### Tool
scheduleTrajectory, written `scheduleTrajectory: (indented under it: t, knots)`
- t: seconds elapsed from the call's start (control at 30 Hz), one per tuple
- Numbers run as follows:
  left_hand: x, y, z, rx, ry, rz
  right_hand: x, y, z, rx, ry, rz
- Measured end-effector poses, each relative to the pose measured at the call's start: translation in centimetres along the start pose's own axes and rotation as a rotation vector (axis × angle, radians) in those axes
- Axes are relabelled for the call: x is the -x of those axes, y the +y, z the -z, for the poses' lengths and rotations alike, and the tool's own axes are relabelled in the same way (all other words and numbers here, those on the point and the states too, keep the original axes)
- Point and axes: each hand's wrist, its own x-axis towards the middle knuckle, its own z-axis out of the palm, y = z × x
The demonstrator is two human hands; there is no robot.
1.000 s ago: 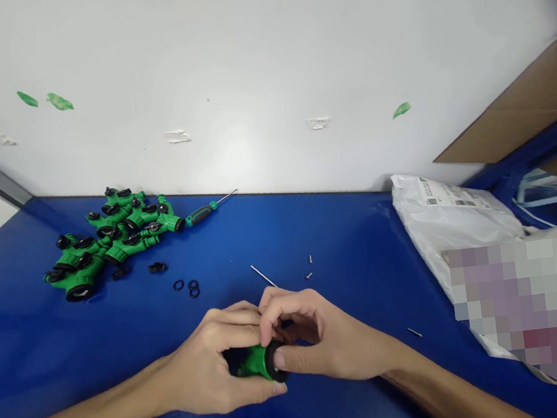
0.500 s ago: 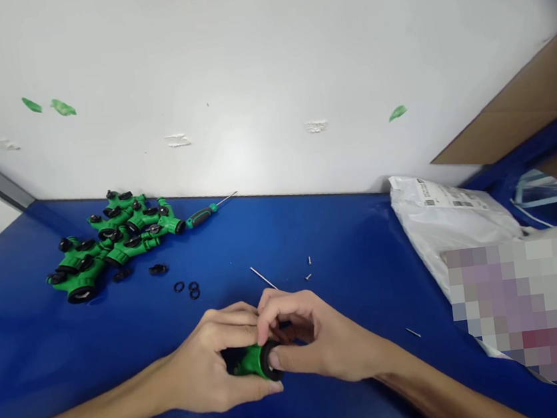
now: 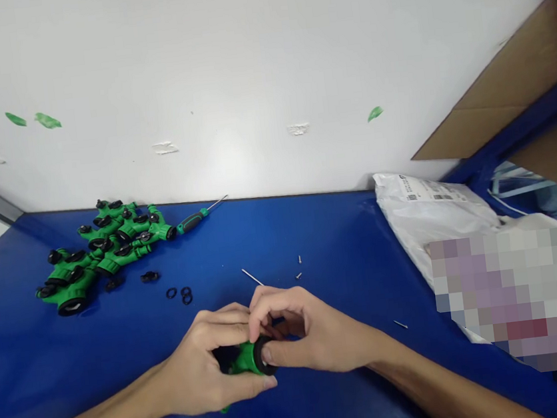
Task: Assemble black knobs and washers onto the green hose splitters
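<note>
My left hand [image 3: 203, 365] is closed around a green hose splitter [image 3: 246, 358], low over the front of the table. The splitter's black-collared end faces right, and much of its body is hidden by my fingers. At that collar my right hand [image 3: 300, 334] is closed, its thumb pressed at the opening and its index finger curled over the top edge. Whether a small part sits under the thumb cannot be made out. Beyond my hands lie black rubber rings [image 3: 186, 295], a thin metal rod [image 3: 253, 277] and two small screws [image 3: 299, 275].
Several green hose splitters [image 3: 74, 289] with black valve knobs are heaped at the left, with loose black knobs [image 3: 150, 276] beside them. A screwdriver [image 3: 192, 220] lies near the white wall. White plastic bags [image 3: 430, 218] take up the right side; a small metal pin [image 3: 401, 324] lies near them.
The view has shifted slightly, so most things sit a little further left. My hands keep nearly the same grip on the splitter. A bit of green now shows below my left hand.
</note>
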Motion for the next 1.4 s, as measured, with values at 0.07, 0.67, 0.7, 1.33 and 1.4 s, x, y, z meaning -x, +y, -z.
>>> scheduleTrajectory:
  t: [0.07,0.67,0.7,1.33,1.4]
  knots:
    - [-0.1,0.1,0.0,0.002,0.004,0.000,0.0,-0.1,0.4,-0.009,-0.033,0.006]
    - [-0.1,0.4,0.4,0.073,-0.036,0.099,0.1,-0.5,-0.6,0.030,0.060,-0.013]
    - [-0.1,0.5,0.4,0.102,-0.053,0.122,0.1,-0.5,-0.5,0.013,0.044,-0.010]
    - [0.0,0.4,0.0,0.206,-0.050,0.075,-0.1,-0.4,-0.1,-0.056,-0.047,-0.063]
    - [0.0,0.4,0.0,0.240,-0.046,0.076,-0.1,-0.4,-0.2,-0.055,-0.050,-0.060]
